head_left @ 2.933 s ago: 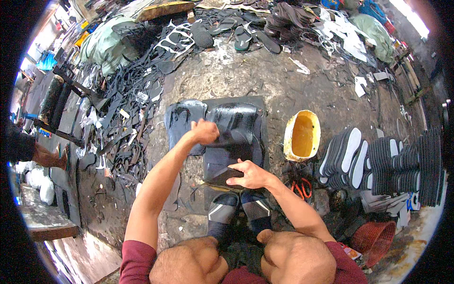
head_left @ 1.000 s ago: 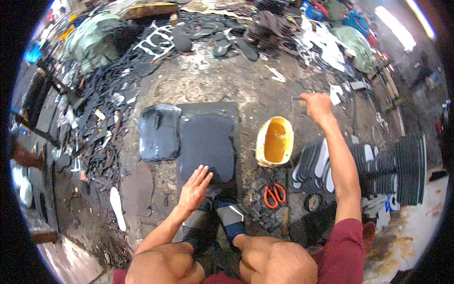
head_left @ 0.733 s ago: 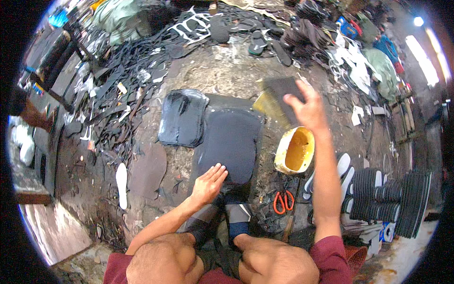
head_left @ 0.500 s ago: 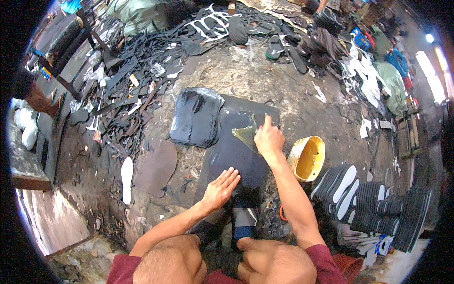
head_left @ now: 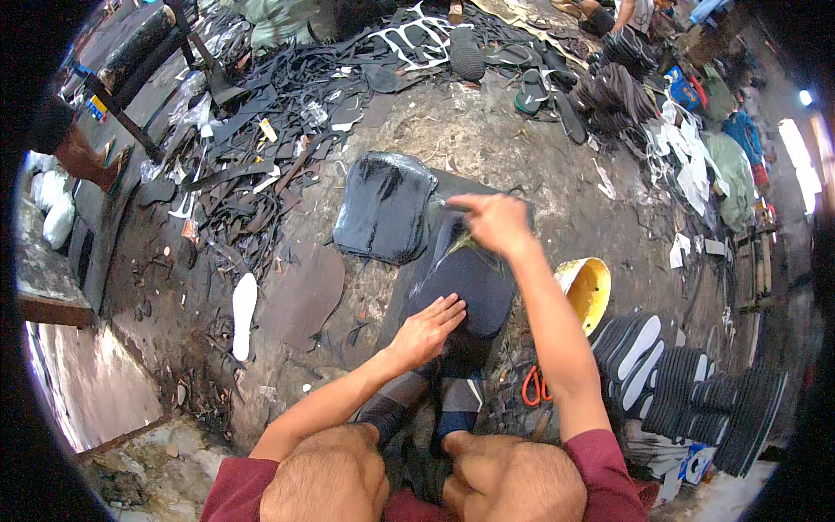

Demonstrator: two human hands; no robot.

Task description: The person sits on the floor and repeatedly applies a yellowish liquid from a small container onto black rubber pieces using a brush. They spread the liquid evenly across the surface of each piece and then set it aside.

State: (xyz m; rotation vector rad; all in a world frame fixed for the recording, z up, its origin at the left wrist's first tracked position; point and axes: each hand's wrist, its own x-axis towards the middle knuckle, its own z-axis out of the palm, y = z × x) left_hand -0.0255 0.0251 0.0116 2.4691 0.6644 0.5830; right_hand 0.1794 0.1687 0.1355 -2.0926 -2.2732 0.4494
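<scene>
Floor (head_left: 565,187), grey-brown, worn and stained, spans most of frame. Tangled heap of black scrap strips (head_left: 261,148) spread across upper left. Rows of black sole-shaped pieces (head_left: 722,404), packed close together, at lower right; a few show white or pale grey faces.

Dark flat rectangular board (head_left: 461,184) at centre. Black flat sheet with rounded corners (head_left: 474,304) lies on it, centre of frame; upper part streaked, wet-looking. Pile of glossy black rounded sheets (head_left: 383,209) just left of centre, beside board; whether the two touch cannot be told. Dull brown flat sheet with curved edge (head_left: 304,296) on floor, left of centre.

Left hand (head_left: 426,332), below centre: palm down, fingers straight and together, flat on black sheet near its lower left edge; grasping nothing. Right hand (head_left: 496,222), slightly blurred, over upper part of same sheet: index finger extended toward frame left, other fingers curled, closed on thin flat piece with yellowish edge (head_left: 459,241), mostly hidden beneath the hand.

Cream-and-yellow open container (head_left: 589,291), right of centre, partly behind right forearm. White insole-shaped piece (head_left: 244,313) at left, on floor. Orange looped handles (head_left: 533,385) below container, partly covered by forearm.
</scene>
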